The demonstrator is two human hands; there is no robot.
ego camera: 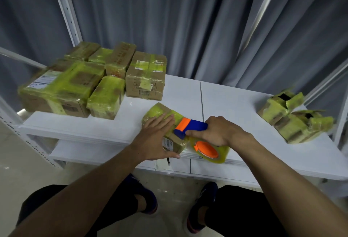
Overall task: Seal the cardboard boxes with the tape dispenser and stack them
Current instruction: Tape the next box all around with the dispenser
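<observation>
Your left hand [157,138] presses flat on the small box [164,122] | your right hand [218,133] grips the tape dispenser [190,128] at the box's right-near end | box's long axis runs far-left to near-right

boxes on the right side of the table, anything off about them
Yes. The two right boxes on the table look crushed: their flaps stand open and bent, dark gaps show on top, and they lean together askew. The left boxes sit closed and square.
</observation>
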